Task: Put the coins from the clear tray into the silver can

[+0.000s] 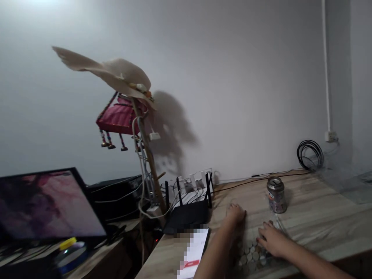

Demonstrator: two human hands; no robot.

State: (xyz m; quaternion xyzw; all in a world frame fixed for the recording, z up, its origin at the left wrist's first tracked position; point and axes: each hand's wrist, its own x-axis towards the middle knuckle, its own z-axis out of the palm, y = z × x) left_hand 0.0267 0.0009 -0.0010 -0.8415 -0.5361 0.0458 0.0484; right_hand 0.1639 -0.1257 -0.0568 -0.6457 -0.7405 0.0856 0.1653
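Several coins [253, 256] lie close together on the table between my forearms, with what looks like clear plastic by them. My left hand [236, 213] is beyond the coins, low over the tabletop, slightly blurred, its fingers apart and nothing visible in them. Just right of the coins, my right hand [272, 239] has its fingers spread and pointing left; a shiny clear strip shows behind it. Upright behind the right hand stands a printed can [276, 195] with a dark slot in its lid. Whether either palm touches the table is hidden.
Left of my left arm lie a phone [193, 252], partly pixelated, and a black router [187, 216] with cables. A wooden stand [151, 162] holds a straw hat [122, 73] and pink bag [119, 116]. A monitor [49, 205] is far left; coiled black cable [309, 155] sits back right.
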